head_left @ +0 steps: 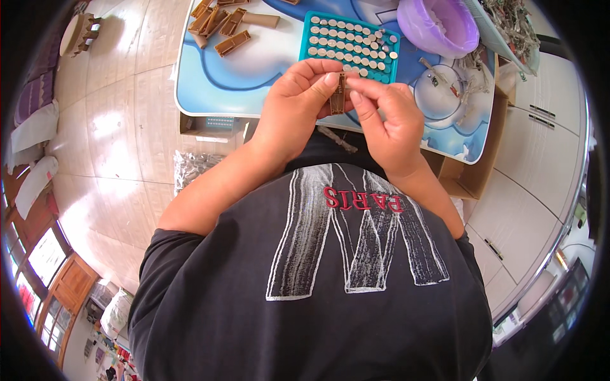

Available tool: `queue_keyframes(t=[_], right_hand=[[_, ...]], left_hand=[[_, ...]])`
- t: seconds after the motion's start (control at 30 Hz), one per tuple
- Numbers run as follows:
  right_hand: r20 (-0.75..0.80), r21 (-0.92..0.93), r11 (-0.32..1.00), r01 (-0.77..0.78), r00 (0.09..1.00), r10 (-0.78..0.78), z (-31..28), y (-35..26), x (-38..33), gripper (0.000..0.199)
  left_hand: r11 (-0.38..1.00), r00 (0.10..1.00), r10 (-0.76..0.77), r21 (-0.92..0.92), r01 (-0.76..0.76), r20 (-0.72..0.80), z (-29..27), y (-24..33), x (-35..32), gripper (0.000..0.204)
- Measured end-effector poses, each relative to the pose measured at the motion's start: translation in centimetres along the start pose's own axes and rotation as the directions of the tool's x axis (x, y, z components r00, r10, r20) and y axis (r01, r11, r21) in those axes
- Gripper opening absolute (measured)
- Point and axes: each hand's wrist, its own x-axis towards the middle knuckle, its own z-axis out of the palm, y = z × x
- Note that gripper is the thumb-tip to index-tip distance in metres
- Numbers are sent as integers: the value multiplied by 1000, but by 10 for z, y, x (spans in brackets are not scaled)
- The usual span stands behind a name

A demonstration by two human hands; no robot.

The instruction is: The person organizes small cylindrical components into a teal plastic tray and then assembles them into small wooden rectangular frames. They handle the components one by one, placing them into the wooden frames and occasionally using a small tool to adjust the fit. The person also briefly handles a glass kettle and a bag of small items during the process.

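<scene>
My left hand (pixel 295 95) grips a brown plastic casing (pixel 337 101), a narrow open-sided piece held upright between thumb and fingers. On its right side, my right hand (pixel 393 120) has its thumb and index finger drawn together at the upper end of the casing. Whatever small part may be between those right fingertips is too small to make out. Just beyond both hands lies a teal tray (pixel 393 71) with rows of round, silvery-white button-like parts. Toward the far left of the table, several similar brown casings (pixel 233 43) are heaped loosely.
A purple basin (pixel 460 43) stands at the far right of the blue-and-white table (pixel 210 95). Near it are a clear round dish (pixel 438 95) with small bits and a pale bin (pixel 502 44) of tangled wiry parts. Pale cabinets (pixel 534 152) stand to the right.
</scene>
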Motion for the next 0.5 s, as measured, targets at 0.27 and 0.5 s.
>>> queue_keyframes(t=[0.27,0.5], right_hand=[[-118,-86,995,-56,992,46,-4,26,12,14],[-18,-334,932,138,988,-153,0,40,15,14]], left_hand=[[989,988,-134,54,138,-73,1,9,-10,28],[987,983,-158,-1,158,-96,-5,10,-7,31]])
